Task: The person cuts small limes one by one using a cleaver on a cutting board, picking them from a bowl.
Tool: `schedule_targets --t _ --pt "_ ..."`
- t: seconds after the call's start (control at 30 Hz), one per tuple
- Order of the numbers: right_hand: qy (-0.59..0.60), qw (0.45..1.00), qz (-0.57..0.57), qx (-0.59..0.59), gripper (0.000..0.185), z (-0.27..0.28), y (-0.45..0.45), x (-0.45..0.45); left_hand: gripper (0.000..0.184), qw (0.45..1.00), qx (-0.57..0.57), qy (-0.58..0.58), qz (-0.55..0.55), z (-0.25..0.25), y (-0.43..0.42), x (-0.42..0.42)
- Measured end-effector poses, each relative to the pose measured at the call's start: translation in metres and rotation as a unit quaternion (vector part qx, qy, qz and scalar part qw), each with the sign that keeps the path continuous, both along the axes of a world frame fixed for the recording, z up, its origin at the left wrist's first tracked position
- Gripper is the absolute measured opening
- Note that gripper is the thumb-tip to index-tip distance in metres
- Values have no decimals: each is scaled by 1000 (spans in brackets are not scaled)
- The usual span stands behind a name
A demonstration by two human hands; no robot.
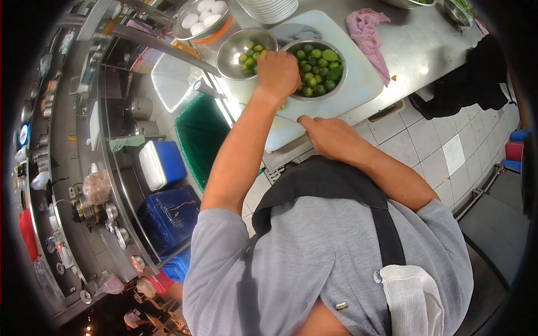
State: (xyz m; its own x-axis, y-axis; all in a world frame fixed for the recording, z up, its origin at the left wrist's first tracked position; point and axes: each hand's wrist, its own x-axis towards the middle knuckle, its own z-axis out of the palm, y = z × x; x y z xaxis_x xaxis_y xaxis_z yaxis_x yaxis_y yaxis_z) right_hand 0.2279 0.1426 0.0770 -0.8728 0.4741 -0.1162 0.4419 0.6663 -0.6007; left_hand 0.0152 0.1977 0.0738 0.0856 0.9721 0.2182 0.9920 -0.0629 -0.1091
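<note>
The left hand (278,73) arches over the place where two steel bowls sit side by side, its fingers curled downward and their tips hidden, so whether they pinch a fruit or close on nothing cannot be told. The right hand (333,137) is loosely curled at the near edge of the white cutting board (361,84), thumb pointing toward it; what it has hold of, if anything, does not show. A small yellow-green piece (282,106) lies just below the left wrist. The small green citrus fruits lie in both bowls, so the work looks partway through: the left bowl (228,57) has a modest heap of limes (255,51) and much bare wall, while the right bowl (343,83), resting on the board, is well filled with darker limes (316,73). Which bowl is being filled cannot be told. Beyond the left bowl, another bowl (180,27) holds white eggs (205,7), and stacked white plates (269,10) stand beside it. A grey cloth (300,33) lies behind the right bowl, a pink cloth (367,39) drapes alongside the board, and a bowl of greens (412,4) sits at the far edge.
</note>
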Motion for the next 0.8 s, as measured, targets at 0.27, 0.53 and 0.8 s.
schedule_targets --t 0.27,0.53,0.8 --pt "-10 999 29 43 27 5 -6 -1 13 998 -57 -25 23 4 -8 21" --pt "-4 999 14 43 32 3 -8 -2 21 998 8 -69 10 5 -18 22" --pt "-9 998 21 52 28 10 -10 -3 20 980 -194 -46 17 31 -23 8"
